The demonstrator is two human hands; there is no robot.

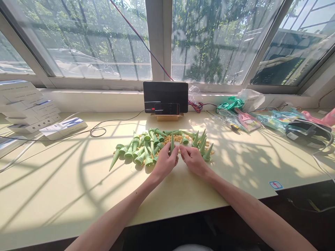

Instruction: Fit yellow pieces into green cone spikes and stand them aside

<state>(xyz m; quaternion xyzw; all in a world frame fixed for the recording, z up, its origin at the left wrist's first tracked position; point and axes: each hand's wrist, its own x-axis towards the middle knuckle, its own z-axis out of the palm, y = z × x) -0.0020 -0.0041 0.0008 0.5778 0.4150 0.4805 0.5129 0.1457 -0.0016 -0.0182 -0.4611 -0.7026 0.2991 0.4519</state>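
green spike (172, 142) upright in left hand (164, 160), right hand (193, 159) near

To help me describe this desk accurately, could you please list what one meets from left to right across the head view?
Stacked white boxes, leftmost green cone, left hand, right hand, rightmost green cone, pink packet, black item.

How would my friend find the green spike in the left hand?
On the pale table below the windows, find the big black screen. In front of it are many green spikes and the left hand. The held spike points upward from that hand, unlike its neighbours, which lie or stand loose.
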